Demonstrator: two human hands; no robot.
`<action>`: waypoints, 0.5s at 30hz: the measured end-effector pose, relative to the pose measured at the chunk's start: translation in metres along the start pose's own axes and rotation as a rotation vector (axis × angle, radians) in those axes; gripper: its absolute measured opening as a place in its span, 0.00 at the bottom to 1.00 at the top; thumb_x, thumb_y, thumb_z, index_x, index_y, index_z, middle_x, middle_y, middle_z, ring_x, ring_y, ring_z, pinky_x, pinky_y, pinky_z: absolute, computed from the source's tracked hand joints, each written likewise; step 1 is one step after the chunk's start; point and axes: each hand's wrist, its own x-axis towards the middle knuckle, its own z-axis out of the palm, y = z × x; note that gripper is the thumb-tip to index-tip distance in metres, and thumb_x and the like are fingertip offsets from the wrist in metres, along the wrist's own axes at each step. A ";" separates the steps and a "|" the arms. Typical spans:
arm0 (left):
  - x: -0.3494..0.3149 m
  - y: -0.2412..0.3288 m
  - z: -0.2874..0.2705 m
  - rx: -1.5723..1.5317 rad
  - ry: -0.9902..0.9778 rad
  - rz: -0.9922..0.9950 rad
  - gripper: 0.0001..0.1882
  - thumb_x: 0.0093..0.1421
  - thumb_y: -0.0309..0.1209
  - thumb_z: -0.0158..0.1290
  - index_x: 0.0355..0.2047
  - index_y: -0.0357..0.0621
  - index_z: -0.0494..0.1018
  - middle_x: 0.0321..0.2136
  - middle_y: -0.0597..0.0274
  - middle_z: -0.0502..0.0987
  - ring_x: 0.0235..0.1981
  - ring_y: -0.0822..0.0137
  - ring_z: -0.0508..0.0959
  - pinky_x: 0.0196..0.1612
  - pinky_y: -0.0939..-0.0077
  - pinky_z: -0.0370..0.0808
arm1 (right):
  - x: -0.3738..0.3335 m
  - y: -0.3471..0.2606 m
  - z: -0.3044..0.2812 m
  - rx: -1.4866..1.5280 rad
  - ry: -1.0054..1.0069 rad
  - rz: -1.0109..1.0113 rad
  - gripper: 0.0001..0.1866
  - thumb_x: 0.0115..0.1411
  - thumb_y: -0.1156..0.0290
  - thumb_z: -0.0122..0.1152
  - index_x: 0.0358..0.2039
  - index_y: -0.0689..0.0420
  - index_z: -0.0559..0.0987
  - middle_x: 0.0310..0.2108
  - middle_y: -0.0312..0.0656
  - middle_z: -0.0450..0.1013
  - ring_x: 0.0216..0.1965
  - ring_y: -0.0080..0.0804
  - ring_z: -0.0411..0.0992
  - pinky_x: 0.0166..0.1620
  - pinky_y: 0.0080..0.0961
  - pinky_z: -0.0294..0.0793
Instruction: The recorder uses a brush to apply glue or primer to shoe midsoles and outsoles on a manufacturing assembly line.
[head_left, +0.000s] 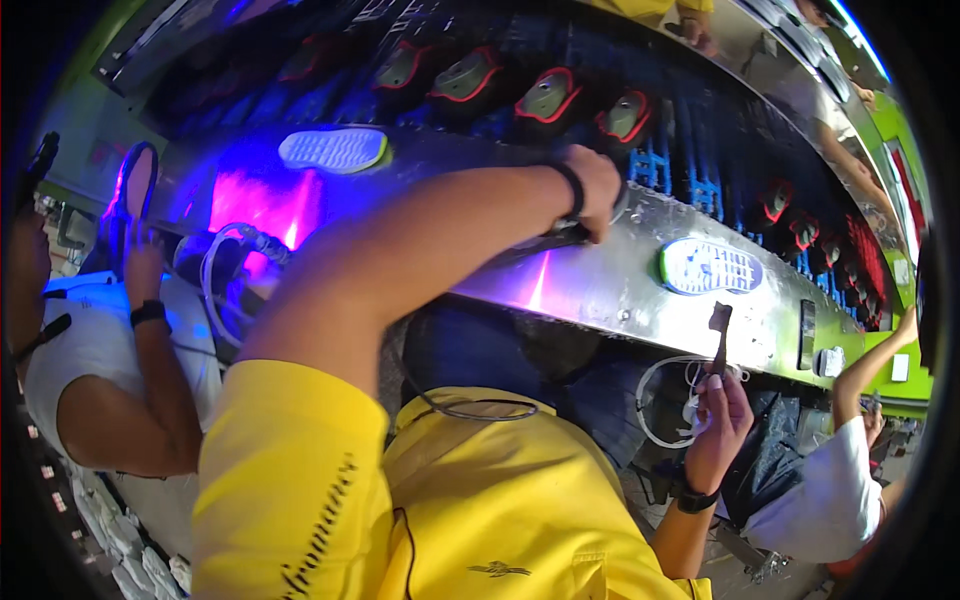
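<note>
My left arm reaches across the metal ledge, and my left hand (pixel 594 190) is closed over a dark object (pixel 555 240) at the ledge's far side. Most of that object is behind my hand and wrist, so its kind is unclear. Low on the right, my right hand (pixel 722 410) grips a small dark brush (pixel 720 335) by its handle, bristle end upward. Just beyond the brush lies a white shoe sole (pixel 712 266) with a green edge, tread up. Another white sole (pixel 335 150) rests farther left on the ledge.
Dark shoe uppers with red rims (pixel 548 95) stand in a row on the blue-and-black conveyor behind the metal ledge (pixel 600 290). A white cable (pixel 650 405) loops below the ledge. Co-workers in white shirts are on both sides; the left one holds a sole (pixel 137 185).
</note>
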 end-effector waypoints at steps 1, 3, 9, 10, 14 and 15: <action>-0.008 -0.003 -0.007 -0.065 0.038 -0.004 0.57 0.38 0.53 0.76 0.60 0.23 0.68 0.47 0.39 0.83 0.47 0.47 0.86 0.49 0.57 0.83 | 0.001 0.002 -0.003 0.004 -0.023 -0.007 0.12 0.71 0.72 0.64 0.51 0.64 0.84 0.30 0.29 0.78 0.26 0.09 0.61 0.28 0.13 0.53; -0.028 -0.002 -0.029 -0.153 0.138 -0.005 0.54 0.39 0.50 0.76 0.59 0.24 0.68 0.46 0.37 0.83 0.47 0.45 0.85 0.50 0.56 0.82 | 0.002 0.005 -0.006 0.036 0.000 0.023 0.11 0.71 0.73 0.65 0.50 0.63 0.85 0.31 0.29 0.78 0.26 0.09 0.61 0.28 0.14 0.53; -0.120 0.022 -0.071 -0.523 0.656 0.082 0.60 0.40 0.41 0.76 0.72 0.42 0.59 0.56 0.38 0.78 0.55 0.45 0.81 0.60 0.55 0.77 | 0.014 0.001 0.015 0.017 -0.100 0.046 0.10 0.71 0.72 0.65 0.46 0.67 0.85 0.31 0.31 0.78 0.31 0.14 0.70 0.35 0.15 0.67; -0.125 0.024 -0.066 -0.598 0.753 0.162 0.61 0.40 0.38 0.77 0.73 0.44 0.58 0.58 0.42 0.77 0.58 0.48 0.80 0.63 0.57 0.75 | 0.017 0.000 0.019 0.006 -0.106 0.048 0.10 0.70 0.72 0.65 0.43 0.67 0.85 0.28 0.29 0.76 0.30 0.13 0.69 0.33 0.15 0.65; -0.144 0.034 -0.024 -0.938 0.830 0.212 0.64 0.39 0.26 0.78 0.75 0.42 0.54 0.62 0.53 0.71 0.60 0.63 0.75 0.66 0.62 0.70 | 0.033 0.007 0.035 -0.005 -0.170 0.078 0.10 0.70 0.70 0.66 0.39 0.65 0.86 0.26 0.29 0.77 0.27 0.12 0.66 0.30 0.15 0.62; -0.153 0.036 -0.013 -0.963 0.843 0.203 0.65 0.39 0.26 0.77 0.76 0.42 0.52 0.64 0.52 0.70 0.61 0.61 0.75 0.67 0.61 0.70 | 0.036 0.006 0.039 -0.012 -0.215 0.082 0.09 0.71 0.70 0.66 0.39 0.64 0.86 0.27 0.29 0.77 0.26 0.11 0.66 0.30 0.15 0.61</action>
